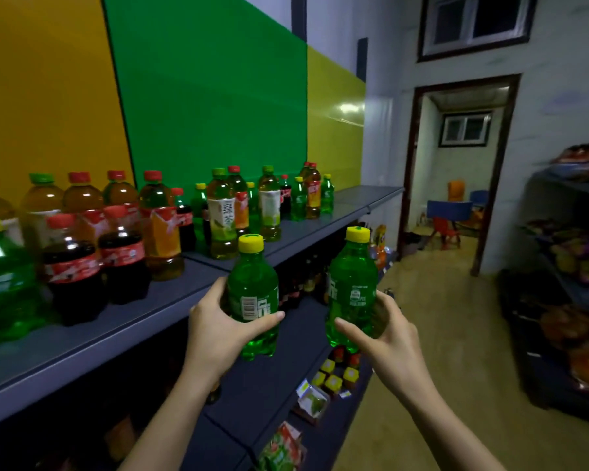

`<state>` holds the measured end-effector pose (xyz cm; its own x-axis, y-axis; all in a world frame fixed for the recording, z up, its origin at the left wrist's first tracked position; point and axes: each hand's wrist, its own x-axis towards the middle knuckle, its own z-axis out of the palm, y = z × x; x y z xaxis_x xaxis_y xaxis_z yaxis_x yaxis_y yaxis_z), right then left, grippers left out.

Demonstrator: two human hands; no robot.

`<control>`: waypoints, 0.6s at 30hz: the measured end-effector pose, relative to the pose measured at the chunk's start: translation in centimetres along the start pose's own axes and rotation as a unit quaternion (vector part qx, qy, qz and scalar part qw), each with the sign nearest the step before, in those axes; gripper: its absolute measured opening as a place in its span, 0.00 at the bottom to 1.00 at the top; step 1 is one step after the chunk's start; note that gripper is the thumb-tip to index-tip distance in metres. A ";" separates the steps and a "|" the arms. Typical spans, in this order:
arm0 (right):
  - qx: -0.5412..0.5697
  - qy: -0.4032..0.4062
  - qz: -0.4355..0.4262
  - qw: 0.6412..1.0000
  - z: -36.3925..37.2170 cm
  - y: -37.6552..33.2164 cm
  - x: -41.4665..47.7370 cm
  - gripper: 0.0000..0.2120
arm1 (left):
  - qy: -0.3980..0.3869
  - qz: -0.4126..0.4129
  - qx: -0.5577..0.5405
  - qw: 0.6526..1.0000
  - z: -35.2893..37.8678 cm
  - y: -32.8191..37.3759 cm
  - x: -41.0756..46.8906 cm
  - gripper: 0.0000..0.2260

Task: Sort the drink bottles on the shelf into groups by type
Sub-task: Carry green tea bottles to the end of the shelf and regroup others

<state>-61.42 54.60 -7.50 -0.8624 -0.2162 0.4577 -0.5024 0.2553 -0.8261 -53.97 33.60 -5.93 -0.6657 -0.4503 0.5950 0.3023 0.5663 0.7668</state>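
My left hand (218, 322) grips yellow-capped green bottle (252, 287), my right hand (390, 331) grips second green bottle (352, 290), both upright near shelf (143, 317); cola bottles (72, 277) and, seemingly, tea bottles (160, 229) mixed at left.

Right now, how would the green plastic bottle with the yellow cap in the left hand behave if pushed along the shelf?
The green plastic bottle in the left hand looks full to the neck, so probably heavy for its size. Tall on a narrow lobed base, it may tip if pushed high.

Green wall panel (211, 96), open doorway (456, 171), red chair (444, 229), blurred goods rack (568, 185)
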 end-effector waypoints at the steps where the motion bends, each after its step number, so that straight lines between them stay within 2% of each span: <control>1: -0.004 0.007 0.000 1.000 -0.1 0.9 1.2 0.33 | -0.005 0.000 -0.002 1.000 1.3 -0.5 1.1 0.24; 12: -0.014 0.018 -0.007 1.000 -0.1 9.3 18.6 0.34 | -0.009 0.015 -0.004 1.000 14.1 -6.2 15.7 0.27; 18: -0.002 0.006 -0.001 1.000 0.5 13.2 27.0 0.35 | 0.003 0.006 0.014 1.000 19.2 -9.0 22.2 0.24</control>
<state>-91.32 51.61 -6.19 -0.8619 -0.2051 0.4637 -0.5047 0.2583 -0.8238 -84.61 31.73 -4.27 -0.6572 -0.4474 0.6065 0.2914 0.5913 0.7519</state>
